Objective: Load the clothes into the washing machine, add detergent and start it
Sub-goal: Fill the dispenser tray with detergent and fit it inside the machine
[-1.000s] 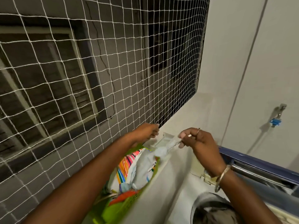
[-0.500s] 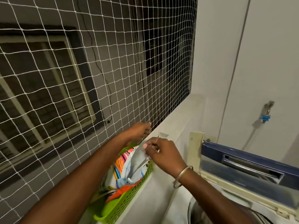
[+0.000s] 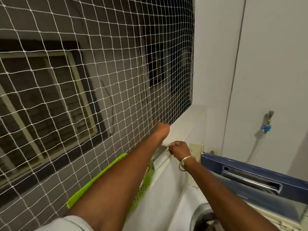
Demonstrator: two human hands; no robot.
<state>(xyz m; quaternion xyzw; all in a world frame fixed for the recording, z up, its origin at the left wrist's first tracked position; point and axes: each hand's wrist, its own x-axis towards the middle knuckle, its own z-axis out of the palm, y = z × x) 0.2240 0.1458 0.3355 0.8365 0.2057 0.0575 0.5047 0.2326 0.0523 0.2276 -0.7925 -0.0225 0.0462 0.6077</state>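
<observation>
Plastic basket (image 3: 93,180), glossy chrome washer hdl (image 3: 250,179)

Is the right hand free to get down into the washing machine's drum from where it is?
Probably yes. The blue lid stands raised and the drum lies open close below, nothing across it. The right hand is pinching a pale packet, though.
</observation>
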